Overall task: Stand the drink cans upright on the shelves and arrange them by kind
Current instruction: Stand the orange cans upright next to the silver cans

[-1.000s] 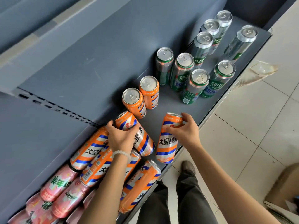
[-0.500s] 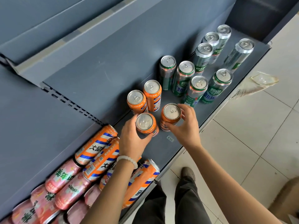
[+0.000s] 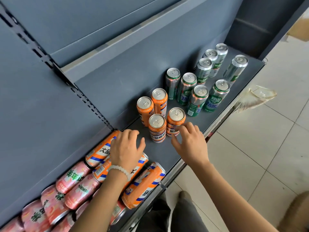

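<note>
Stood upright on the grey shelf (image 3: pixel 157 153): four orange cans (image 3: pixel 157 128) in a tight two-by-two block, four green cans (image 3: pixel 199 99) beside them, four silver cans (image 3: pixel 204 70) farther along toward the shelf's far end. Lay on their sides nearer the camera: at least four more orange cans (image 3: pixel 143 185), then a heap of pink cans (image 3: pixel 75 178), at least six, partly hidden by the arm. Left hand (image 3: pixel 126 149), beaded bracelet (image 3: pixel 119 169) at the wrist, spread over the lying orange cans, fingers relaxed, nothing gripped. Right hand (image 3: pixel 190 143) loose, fingertips (image 3: pixel 181 129) at the nearest standing orange can, holding nothing. Tiled floor (image 3: pixel 260 148) beyond the shelf edge
</note>
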